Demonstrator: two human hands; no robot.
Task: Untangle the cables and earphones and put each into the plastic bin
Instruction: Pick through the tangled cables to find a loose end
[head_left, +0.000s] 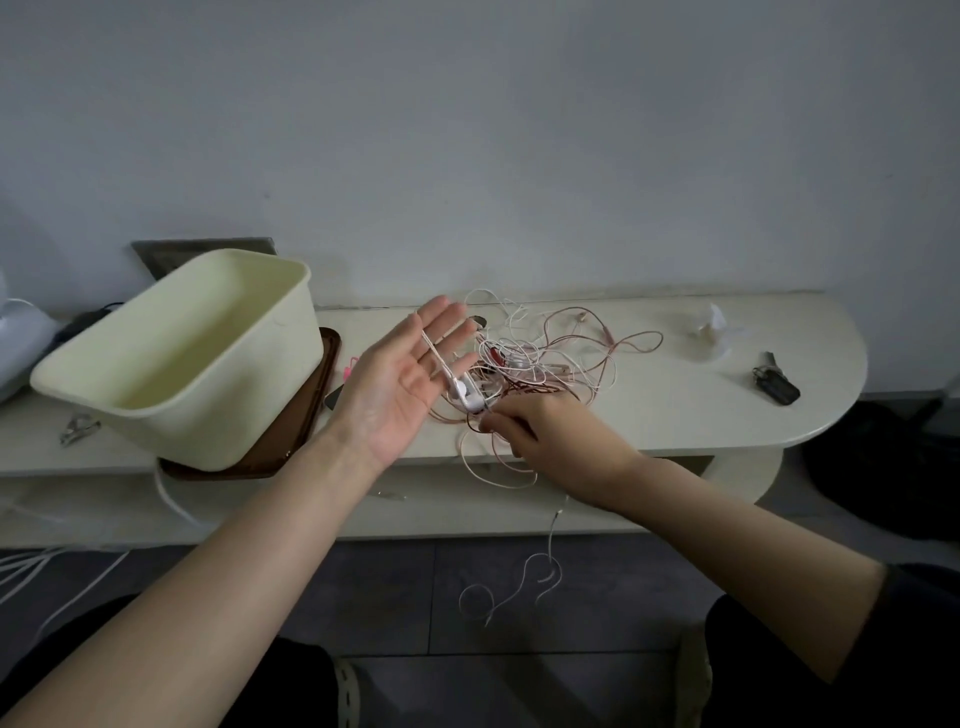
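Observation:
A tangle of white and reddish cables (550, 358) lies on the pale table (649, 410), right of a tilted cream plastic bin (171, 358). My left hand (405, 379) is raised palm up with straight fingers; a white earphone cord runs across its fingers down to white earbuds (465, 392). My right hand (545, 431) is curled at the tangle's near edge and pinches cords just below the earbuds. A white cable (524, 582) hangs off the table edge and loops on the floor.
The bin leans on a brown tray (296, 436). A dark key fob (776, 385) and crumpled white paper (709, 332) lie at the table's right end. A metal clip (78, 428) lies at the left. White cables trail over the floor at lower left.

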